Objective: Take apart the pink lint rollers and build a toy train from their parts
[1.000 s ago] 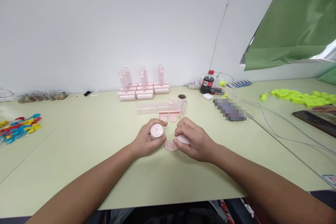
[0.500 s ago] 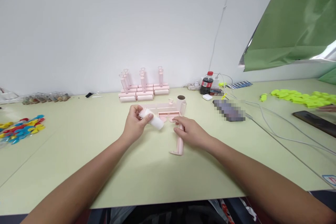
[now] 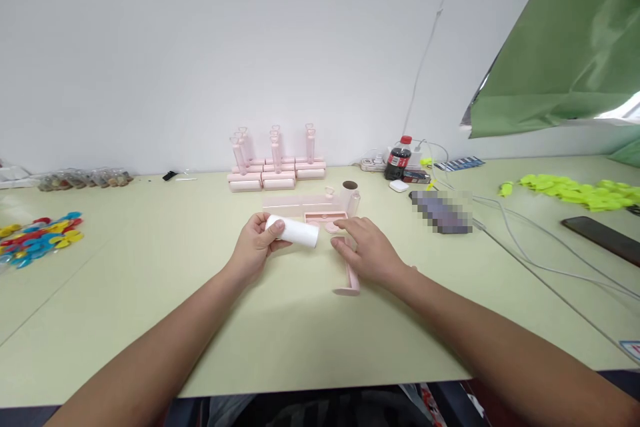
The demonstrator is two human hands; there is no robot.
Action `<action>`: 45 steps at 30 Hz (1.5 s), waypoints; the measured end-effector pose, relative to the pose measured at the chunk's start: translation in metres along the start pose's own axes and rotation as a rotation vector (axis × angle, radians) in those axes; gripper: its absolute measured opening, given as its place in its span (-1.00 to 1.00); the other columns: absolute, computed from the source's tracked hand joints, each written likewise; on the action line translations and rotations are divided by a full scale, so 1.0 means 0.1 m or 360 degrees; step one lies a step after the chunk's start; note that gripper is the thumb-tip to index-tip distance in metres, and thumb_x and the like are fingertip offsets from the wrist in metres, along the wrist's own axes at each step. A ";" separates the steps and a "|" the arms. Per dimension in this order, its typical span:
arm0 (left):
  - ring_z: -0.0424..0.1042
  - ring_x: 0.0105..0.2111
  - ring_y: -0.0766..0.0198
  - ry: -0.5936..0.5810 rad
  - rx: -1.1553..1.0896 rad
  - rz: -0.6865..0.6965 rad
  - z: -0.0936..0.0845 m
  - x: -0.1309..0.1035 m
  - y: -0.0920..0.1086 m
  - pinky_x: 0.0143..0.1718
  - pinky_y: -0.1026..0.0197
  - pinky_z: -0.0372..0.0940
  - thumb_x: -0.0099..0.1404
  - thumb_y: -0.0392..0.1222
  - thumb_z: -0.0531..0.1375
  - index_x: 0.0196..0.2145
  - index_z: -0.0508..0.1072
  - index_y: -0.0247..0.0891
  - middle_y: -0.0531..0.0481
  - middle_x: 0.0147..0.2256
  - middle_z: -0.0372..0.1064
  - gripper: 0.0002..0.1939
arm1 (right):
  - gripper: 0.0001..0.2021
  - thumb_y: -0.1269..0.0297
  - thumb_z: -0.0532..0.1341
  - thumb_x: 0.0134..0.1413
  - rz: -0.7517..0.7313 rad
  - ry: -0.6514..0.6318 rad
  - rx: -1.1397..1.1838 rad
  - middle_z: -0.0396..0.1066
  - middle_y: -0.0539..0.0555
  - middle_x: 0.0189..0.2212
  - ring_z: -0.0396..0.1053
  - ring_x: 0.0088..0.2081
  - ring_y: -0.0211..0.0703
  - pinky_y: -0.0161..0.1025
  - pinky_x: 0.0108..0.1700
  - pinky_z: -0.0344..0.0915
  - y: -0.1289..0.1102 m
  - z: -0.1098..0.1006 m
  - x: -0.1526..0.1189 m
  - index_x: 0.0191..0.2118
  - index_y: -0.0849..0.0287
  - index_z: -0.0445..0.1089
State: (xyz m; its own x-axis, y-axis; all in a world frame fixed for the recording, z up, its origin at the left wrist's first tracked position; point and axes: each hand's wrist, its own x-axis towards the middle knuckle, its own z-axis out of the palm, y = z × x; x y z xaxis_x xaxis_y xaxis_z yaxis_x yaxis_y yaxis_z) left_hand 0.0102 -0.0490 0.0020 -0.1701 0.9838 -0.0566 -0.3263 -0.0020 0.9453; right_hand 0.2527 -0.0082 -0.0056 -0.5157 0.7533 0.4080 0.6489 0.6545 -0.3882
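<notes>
My left hand point(image 3: 254, 242) is closed around the left end of a white paper roll point(image 3: 299, 233), thumb on top, holding it nearly level above the table. My right hand point(image 3: 367, 248) hovers over a pink holder point(image 3: 350, 280) with an upturned end plate, its fingers apart; whether it touches the holder is hidden. Just behind the hands lie a pink tray-like case point(image 3: 325, 216) and a small round pink piece point(image 3: 331, 228). Beyond these are a long translucent pink strip point(image 3: 283, 203), a clear handle point(image 3: 354, 204) and an upright roll with a brown core point(image 3: 349, 187).
Several pink roller sets point(image 3: 279, 180) with upright clear handles stand by the wall. To the right are a cola bottle point(image 3: 399, 159), a blurred phone point(image 3: 440, 212), white cables point(image 3: 520, 250), a dark phone point(image 3: 600, 237) and yellow-green pieces point(image 3: 583, 192). Coloured plastic pieces point(image 3: 43, 239) lie left.
The white roll has swung from a downward slant to nearly level in my left hand. My right fingers have lifted and straightened, and the pink holder beneath has shifted slightly right.
</notes>
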 end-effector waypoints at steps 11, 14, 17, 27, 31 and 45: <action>0.48 -0.35 0.25 -0.0160 -0.0013 -0.0174 0.13 -0.10 -0.07 -0.43 0.26 0.48 -0.14 0.00 0.49 -0.37 0.25 -0.29 0.04 -0.40 0.39 -0.43 | -0.53 0.32 0.14 0.16 -0.0403 0.0011 0.0698 0.42 0.22 0.04 0.45 -0.11 -0.09 -0.13 -0.06 0.40 -0.13 0.05 -0.12 0.21 0.14 0.28; 0.48 -0.35 0.25 -0.0167 -0.0001 -0.0190 0.11 -0.09 -0.10 -0.44 0.26 0.48 -0.13 0.01 0.48 -0.37 0.25 -0.29 0.03 -0.40 0.39 -0.44 | -0.53 0.33 0.14 0.15 -0.0377 -0.0023 0.0726 0.44 0.20 0.03 0.48 -0.14 -0.10 -0.15 -0.09 0.43 -0.12 0.04 -0.11 0.19 0.13 0.32; 0.48 -0.36 0.26 -0.0155 0.0006 -0.0226 0.11 -0.09 -0.11 -0.45 0.26 0.48 -0.13 0.02 0.48 -0.36 0.25 -0.29 0.04 -0.39 0.38 -0.44 | -0.57 0.36 0.13 0.14 -0.0370 -0.0028 0.0718 0.48 0.19 -0.02 0.49 -0.17 -0.11 -0.17 -0.13 0.44 -0.12 0.02 -0.10 0.14 0.14 0.38; 0.44 -0.38 0.30 -0.0144 0.0076 -0.0236 0.12 -0.11 -0.08 -0.50 0.28 0.47 -0.10 0.02 0.47 -0.35 0.22 -0.26 0.08 -0.40 0.32 -0.44 | -0.63 0.32 0.18 0.09 -0.0183 -0.0104 0.0904 0.52 0.15 -0.14 0.48 -0.27 -0.15 -0.23 -0.24 0.43 -0.14 0.02 -0.10 0.04 0.16 0.45; 0.41 -0.39 0.29 -0.0152 0.0077 -0.0261 0.10 -0.10 -0.12 -0.58 0.29 0.44 -0.09 0.00 0.46 -0.36 0.15 -0.22 0.10 -0.40 0.28 -0.43 | -0.62 0.28 0.20 0.07 -0.0047 -0.0166 0.0997 0.53 0.13 -0.25 0.46 -0.32 -0.16 -0.25 -0.30 0.41 -0.12 0.04 -0.10 0.03 0.19 0.46; 0.42 -0.36 0.29 -0.0100 0.0115 -0.0172 0.12 -0.12 -0.17 -0.53 0.21 0.48 -0.04 0.01 0.44 -0.34 0.06 -0.19 0.14 -0.38 0.20 -0.40 | -0.62 0.31 0.22 -0.05 0.0263 -0.0349 0.1242 0.45 0.07 -0.38 0.38 -0.39 -0.19 -0.26 -0.35 0.33 -0.18 0.01 -0.10 -0.04 0.24 0.44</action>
State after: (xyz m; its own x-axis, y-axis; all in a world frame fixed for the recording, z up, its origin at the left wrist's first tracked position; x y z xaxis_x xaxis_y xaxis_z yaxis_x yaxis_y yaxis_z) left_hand 0.0293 -0.0583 -0.0094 -0.0782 0.9869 -0.1409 -0.2716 0.1149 0.9555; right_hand 0.2452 -0.0275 -0.0029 -0.5979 0.7862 0.1563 0.1926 0.3301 -0.9241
